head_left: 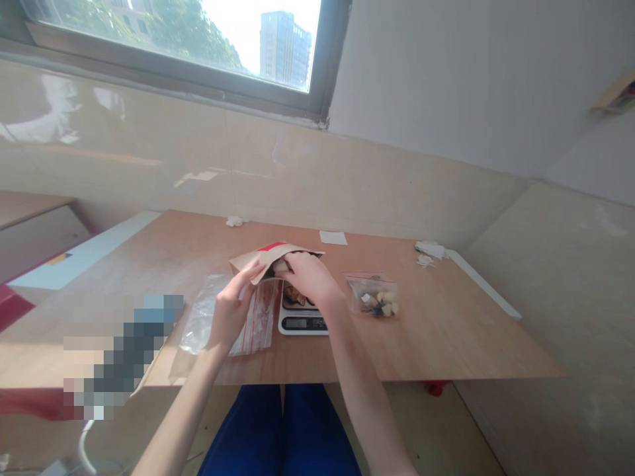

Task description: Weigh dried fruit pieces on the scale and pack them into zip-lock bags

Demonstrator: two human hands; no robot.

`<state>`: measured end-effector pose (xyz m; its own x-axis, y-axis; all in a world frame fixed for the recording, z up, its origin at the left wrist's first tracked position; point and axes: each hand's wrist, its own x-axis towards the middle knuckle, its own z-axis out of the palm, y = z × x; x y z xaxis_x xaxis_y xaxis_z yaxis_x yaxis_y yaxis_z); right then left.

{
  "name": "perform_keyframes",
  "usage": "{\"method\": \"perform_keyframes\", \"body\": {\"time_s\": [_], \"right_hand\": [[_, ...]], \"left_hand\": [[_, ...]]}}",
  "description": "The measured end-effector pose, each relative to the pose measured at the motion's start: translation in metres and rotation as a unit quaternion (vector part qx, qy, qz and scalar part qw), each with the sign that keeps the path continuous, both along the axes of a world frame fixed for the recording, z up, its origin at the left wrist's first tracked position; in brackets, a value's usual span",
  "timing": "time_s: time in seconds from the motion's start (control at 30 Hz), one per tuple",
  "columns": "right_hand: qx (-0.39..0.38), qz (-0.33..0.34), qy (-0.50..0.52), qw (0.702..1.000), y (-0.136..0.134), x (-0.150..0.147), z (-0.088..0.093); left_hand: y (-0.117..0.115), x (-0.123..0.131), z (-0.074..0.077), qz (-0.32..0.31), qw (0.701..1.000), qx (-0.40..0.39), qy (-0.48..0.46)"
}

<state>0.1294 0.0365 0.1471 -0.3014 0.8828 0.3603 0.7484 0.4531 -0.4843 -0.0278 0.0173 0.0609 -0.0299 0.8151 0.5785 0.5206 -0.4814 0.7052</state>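
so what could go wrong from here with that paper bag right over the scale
The right hand is at the mouth of the kraft paper bag, which the left hand holds above the digital kitchen scale. Pieces might spill onto the brown chunks on it and upset the reading. The clear zip bag under the left hand could also get dragged against the scale.

Nothing legible in the room. Entry 1: digital kitchen scale, display window lit with dark digits, value too small to read. Entry 2: kraft paper bag, red printed patch at the top edge, no readable lettering.
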Motion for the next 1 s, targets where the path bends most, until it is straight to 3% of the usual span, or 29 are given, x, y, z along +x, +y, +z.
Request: {"method": "perform_keyframes", "body": {"time_s": [0.13, 0.27, 0.4, 0.5, 0.6, 0.7, 0.8, 0.9, 1.0], "right_hand": [[0.028, 0.03, 0.134, 0.99, -0.031, 0.026, 0.01], [0.004, -0.037, 0.29, 0.956, -0.031, 0.044, -0.017], [-0.058, -0.094, 0.204, 0.973, -0.004, 0.041, -0.058], [-0.041, -0.087, 0.08, 0.992, 0.013, 0.028, -0.077], [-0.008, -0.111, -0.048, 0.993, 0.019, 0.017, -0.086], [0.009, -0.149, -0.101, 0.984, 0.014, 0.012, -0.091], [0.028, -0.171, -0.045, 0.984, 0.003, 0.016, -0.09], [0.067, -0.198, 0.043, 0.977, -0.014, 0.031, -0.09], [0.131, -0.248, 0.13, 0.951, -0.036, 0.057, -0.107]], "left_hand": [[0.006, -0.001, 0.01, 0.058, 0.996, -0.035, -0.064], [0.042, -0.009, 0.024, 0.098, 0.977, -0.047, -0.181], [0.086, -0.02, 0.037, 0.153, 0.949, -0.087, -0.261], [0.087, -0.021, 0.038, 0.174, 0.954, -0.084, -0.229], [0.059, -0.017, 0.028, 0.17, 0.972, -0.051, -0.153], [0.023, -0.011, 0.008, 0.154, 0.982, -0.088, -0.065], [-0.001, -0.006, -0.016, 0.126, 0.974, -0.188, 0.03], [-0.008, -0.002, -0.038, 0.131, 0.964, -0.208, 0.106], [-0.008, 0.0, -0.052, 0.136, 0.952, -0.206, 0.179]]}}
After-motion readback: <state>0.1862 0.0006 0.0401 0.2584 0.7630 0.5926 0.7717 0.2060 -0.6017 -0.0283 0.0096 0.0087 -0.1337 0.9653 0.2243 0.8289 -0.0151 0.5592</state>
